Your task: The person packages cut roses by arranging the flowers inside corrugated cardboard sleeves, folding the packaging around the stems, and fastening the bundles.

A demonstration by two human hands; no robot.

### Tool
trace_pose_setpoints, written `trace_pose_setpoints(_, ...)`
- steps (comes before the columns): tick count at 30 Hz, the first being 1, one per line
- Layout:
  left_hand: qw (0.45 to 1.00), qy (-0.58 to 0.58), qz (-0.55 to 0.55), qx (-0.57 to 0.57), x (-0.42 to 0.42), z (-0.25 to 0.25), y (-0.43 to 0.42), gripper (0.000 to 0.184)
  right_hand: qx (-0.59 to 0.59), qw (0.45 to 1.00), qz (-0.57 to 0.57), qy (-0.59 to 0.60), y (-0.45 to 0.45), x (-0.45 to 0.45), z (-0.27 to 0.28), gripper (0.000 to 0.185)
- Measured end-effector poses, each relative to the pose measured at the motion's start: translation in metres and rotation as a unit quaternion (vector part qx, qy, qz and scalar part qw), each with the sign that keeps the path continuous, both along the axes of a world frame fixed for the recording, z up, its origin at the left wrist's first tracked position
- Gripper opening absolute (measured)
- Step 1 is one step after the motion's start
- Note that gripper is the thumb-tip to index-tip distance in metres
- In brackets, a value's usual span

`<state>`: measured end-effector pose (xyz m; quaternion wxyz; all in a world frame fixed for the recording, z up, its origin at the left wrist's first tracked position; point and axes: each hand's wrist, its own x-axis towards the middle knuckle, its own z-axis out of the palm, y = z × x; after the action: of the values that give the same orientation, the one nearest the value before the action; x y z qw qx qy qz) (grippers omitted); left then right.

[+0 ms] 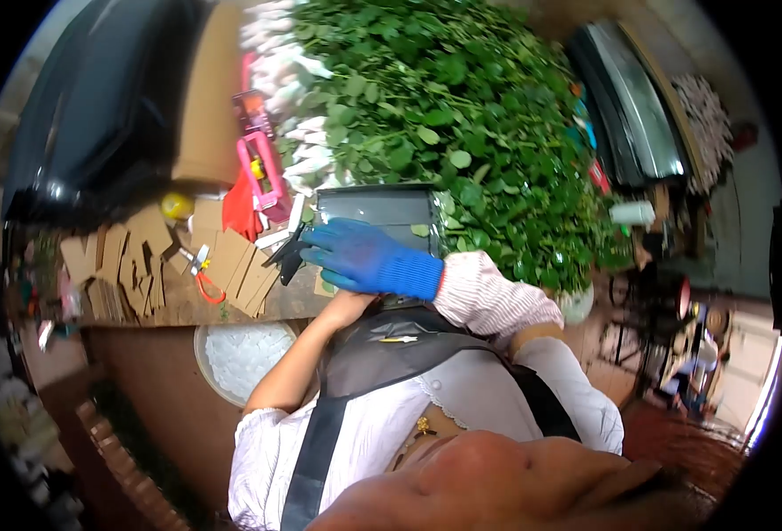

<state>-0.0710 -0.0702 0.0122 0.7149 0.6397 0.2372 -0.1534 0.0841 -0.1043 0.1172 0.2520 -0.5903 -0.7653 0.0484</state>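
Note:
My right hand (351, 257) wears a blue glove and has a striped cuff behind it. Its fingers are stretched out to the left across the front of a dark tray (382, 208). A black object (290, 257), possibly a tool, lies at the gloved fingertips; whether they touch it is unclear. Just below the glove, at the table edge, is my bare left hand (348, 308), its fingers hidden by the glove and the dark apron. Leafy green stems (462, 133) are piled behind and to the right of the tray.
Cardboard pieces (241, 270) and orange-handled scissors (207, 281) lie on the table's left side. Beyond them are a pink holder (263, 173), a red cloth (241, 208) and white-wrapped bundles (307, 150). A white-filled tub (245, 358) stands below the table edge.

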Motion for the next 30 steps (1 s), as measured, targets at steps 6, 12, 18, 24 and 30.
trace_pose_setpoints(6, 0.941, 0.038, 0.321, -0.1, -0.034, -0.016, -0.029, 0.022, -0.092, 0.977, 0.148, -0.119, 0.041, -0.009, -0.036, 0.044)
trace_pose_setpoints(12, 0.867, -0.001, 0.491, -0.091, -0.049, -0.001, -0.027, 0.017, -0.072, 0.981, 0.135, -0.121, 0.042, -0.007, -0.033, 0.049)
trace_pose_setpoints(18, 0.852, -0.167, 0.491, 0.073, -0.026, 0.055, 0.039, 0.026, -0.005, 0.998, 0.037, -0.052, 0.004, 0.011, 0.089, 0.038)
trace_pose_setpoints(24, 0.856, -0.236, 0.198, -0.416, 0.059, 0.098, 0.054, 0.068, 0.109, 0.98, -0.158, 0.055, -0.084, -0.008, 0.152, 0.017)
trace_pose_setpoints(30, 0.847, -0.319, 0.021, -0.426, 0.079, 0.149, 0.026, 0.084, 0.247, 0.568, -0.726, 0.3, -0.271, -0.049, 0.052, 0.038)
